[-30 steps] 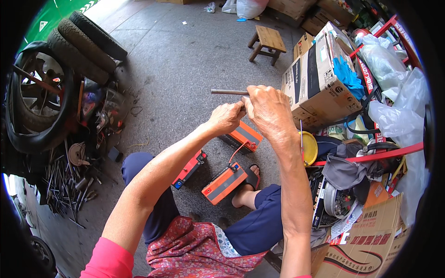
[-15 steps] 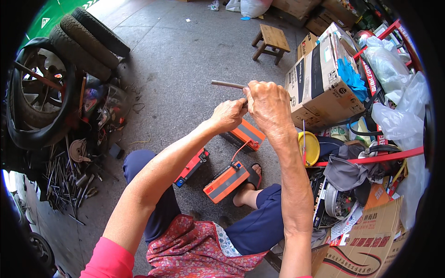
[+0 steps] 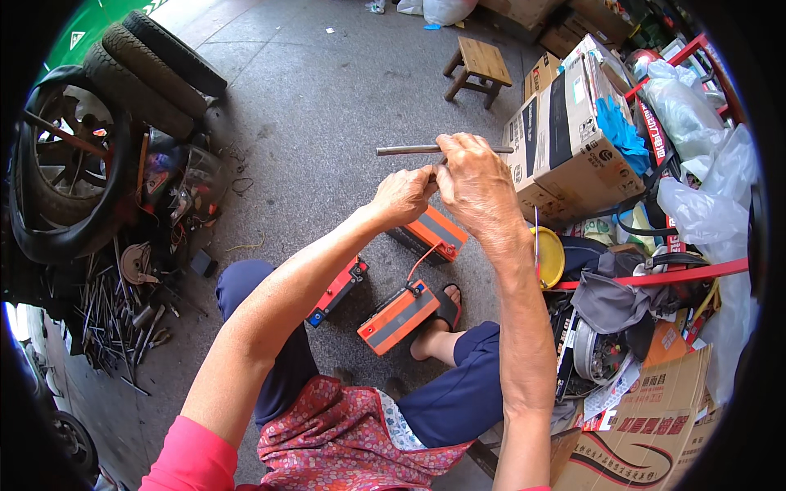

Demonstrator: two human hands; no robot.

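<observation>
Evidently the right hand (image 3: 475,182) is wrapped around a metal rod (image 3: 401,150), fingers curled in, with a long bare end jutting out on one side and a shorter tip showing on the other. The left hand (image 3: 401,196) meets it at the fingertips; something small and dark shows where they join, but I cannot tell what it is, or whether the left fingers close on it. Both hands and the rod appear to hang in the air above and a little beyond the far orange battery (image 3: 434,231). That placing looks like the main hazard: if the right grip loosens, or the smooth metal slips, the rod could drop on that battery and, by bridging terminals, perhaps cause a short. A red cable (image 3: 419,263) runs from its near end to a striped orange battery (image 3: 399,317) on its near side; a falling rod might snag that link. To its near left lies a red-topped battery (image 3: 337,288). A sandalled foot (image 3: 448,309) rests on its near side too, with toes bare to anything dropped. Farther out, a cardboard carton (image 3: 565,135) stands to its right, a wooden stool (image 3: 483,61) well beyond it, and a heap of tools (image 3: 106,319) well apart to its left.
</observation>
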